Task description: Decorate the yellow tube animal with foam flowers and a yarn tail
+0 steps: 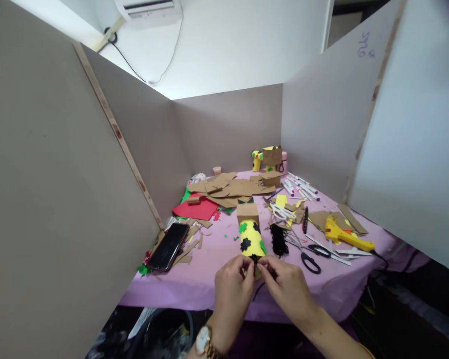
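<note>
A yellow paper tube [251,240] with green and black paper shapes and a cardboard box head lies on the pink tablecloth [205,286], near end towards me. My left hand [232,289] and my right hand [286,285] meet at that near end. Both pinch a bit of black yarn [255,261] against the tube's rim, fingers closed. A thin black strand hangs down between the hands. A loose bundle of black yarn [279,240] lies just right of the tube.
Black-handled scissors [311,255], white scissors [282,211], a yellow glue gun [344,236] and markers [301,188] lie to the right. A phone [168,246], red paper [195,208] and cardboard scraps [228,188] sit left and behind. Grey partition boards wall the table on three sides.
</note>
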`<state>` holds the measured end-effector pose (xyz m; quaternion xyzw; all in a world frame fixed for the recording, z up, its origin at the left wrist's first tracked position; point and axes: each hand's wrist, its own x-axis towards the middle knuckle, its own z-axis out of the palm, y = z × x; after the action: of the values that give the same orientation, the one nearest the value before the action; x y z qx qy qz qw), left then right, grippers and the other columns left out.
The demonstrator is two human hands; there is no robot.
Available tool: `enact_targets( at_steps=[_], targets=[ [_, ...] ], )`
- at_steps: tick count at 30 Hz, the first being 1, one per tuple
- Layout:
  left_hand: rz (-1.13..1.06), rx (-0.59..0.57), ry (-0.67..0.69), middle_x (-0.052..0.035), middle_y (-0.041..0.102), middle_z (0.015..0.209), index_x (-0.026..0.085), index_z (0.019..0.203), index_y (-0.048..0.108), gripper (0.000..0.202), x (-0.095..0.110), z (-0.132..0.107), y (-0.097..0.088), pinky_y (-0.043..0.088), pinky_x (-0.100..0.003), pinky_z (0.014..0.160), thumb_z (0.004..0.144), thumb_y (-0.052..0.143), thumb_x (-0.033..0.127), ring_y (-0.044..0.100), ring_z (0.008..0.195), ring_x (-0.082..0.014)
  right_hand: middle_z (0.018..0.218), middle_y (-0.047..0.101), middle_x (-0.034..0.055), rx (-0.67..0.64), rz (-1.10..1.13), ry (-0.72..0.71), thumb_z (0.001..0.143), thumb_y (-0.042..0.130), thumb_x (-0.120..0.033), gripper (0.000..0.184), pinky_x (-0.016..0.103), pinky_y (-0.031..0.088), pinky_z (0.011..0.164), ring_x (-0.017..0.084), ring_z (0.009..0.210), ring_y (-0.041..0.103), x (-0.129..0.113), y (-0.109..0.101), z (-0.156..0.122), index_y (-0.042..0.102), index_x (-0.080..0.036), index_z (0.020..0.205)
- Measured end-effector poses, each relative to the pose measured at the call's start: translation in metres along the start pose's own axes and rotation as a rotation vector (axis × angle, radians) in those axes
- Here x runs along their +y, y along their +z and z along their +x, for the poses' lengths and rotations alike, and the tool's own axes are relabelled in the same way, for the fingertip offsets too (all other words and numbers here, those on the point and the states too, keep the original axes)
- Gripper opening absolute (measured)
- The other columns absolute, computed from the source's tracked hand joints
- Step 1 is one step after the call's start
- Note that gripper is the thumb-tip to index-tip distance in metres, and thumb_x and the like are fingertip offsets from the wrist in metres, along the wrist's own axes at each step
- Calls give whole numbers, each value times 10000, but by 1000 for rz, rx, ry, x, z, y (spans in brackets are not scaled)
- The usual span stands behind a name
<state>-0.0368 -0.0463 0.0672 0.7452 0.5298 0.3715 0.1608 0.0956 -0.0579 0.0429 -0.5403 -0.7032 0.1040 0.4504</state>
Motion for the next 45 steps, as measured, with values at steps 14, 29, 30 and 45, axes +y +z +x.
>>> enact_targets(
  at_steps=[14, 29, 30, 45],
  targets=[
    [-110, 56, -88, 10, 586, 587, 189, 731, 609, 290, -12, -13, -28, 350, -211, 516, 858, 441, 387, 515, 533, -136, 617, 657, -2, 26, 48, 67, 884, 458, -356, 238, 247, 387, 514, 157, 525, 596, 0, -31, -14, 611, -225, 756],
    [-267, -102, -115, 15, 577, 555, 177, 705, 609, 301, -11, -2, 0, 367, -218, 532, 859, 437, 370, 535, 540, -139, 689, 694, 9, 4, -56, -2, 900, 426, -275, 210, 253, 407, 561, 177, 599, 654, 5, -6, -3, 604, -207, 811],
    [-270, -103, -116, 13, 579, 560, 176, 708, 609, 300, -12, -2, 1, 370, -219, 535, 858, 437, 371, 540, 544, -141, 675, 690, 9, -5, -62, 4, 897, 431, -272, 209, 256, 405, 556, 180, 590, 652, 6, -5, -3, 605, -203, 804],
    [-295, -128, -136, 7, 581, 551, 166, 703, 619, 309, -14, -2, 2, 355, -223, 525, 853, 440, 369, 526, 524, -133, 635, 683, 8, 96, -95, -32, 899, 432, -319, 231, 261, 407, 508, 183, 531, 644, 4, -17, 5, 612, -188, 960]
  ],
)
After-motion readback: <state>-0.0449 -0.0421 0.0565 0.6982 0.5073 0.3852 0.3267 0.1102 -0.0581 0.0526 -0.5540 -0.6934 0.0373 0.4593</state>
